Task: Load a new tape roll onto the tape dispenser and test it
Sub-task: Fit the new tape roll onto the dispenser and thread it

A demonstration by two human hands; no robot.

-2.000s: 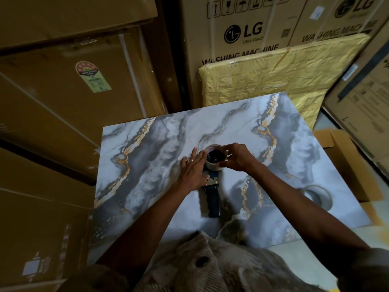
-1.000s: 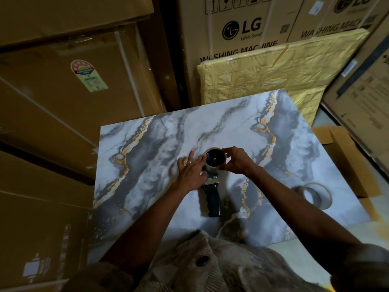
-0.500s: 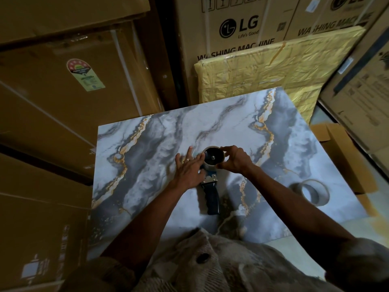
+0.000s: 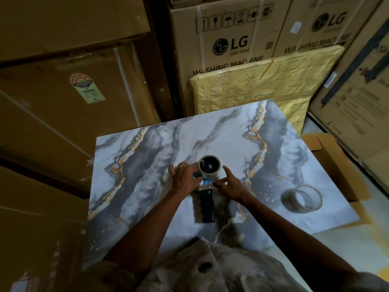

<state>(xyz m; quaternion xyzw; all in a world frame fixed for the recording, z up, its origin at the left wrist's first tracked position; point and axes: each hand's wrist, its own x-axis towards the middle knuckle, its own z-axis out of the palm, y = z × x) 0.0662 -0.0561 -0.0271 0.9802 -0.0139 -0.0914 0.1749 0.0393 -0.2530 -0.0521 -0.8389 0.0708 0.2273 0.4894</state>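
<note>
The tape dispenser [image 4: 207, 205] lies flat on the marble-patterned slab [image 4: 147, 165], its black handle pointing toward me. A tape roll [image 4: 210, 173] sits on the hub at its far end. My left hand [image 4: 185, 180] presses on the dispenser's left side, its fingers over the blue part below the roll. My right hand [image 4: 230, 187] is just right of the dispenser's neck. Its thumb and fingertips meet at the blue part and its index finger points up beside the roll. Blur hides whether they pinch the tape's end.
A second tape roll [image 4: 287, 200] lies on the slab to the right. An open cardboard box [image 4: 334, 157] sits past the slab's right edge. Large cartons [image 4: 231, 43] and a yellow wrapped panel [image 4: 263, 85] stand close behind and to the left.
My right hand has come off the roll and dropped to the dispenser's neck. My left hand has closed in over the blue part. The roll now stands uncovered on the hub.
</note>
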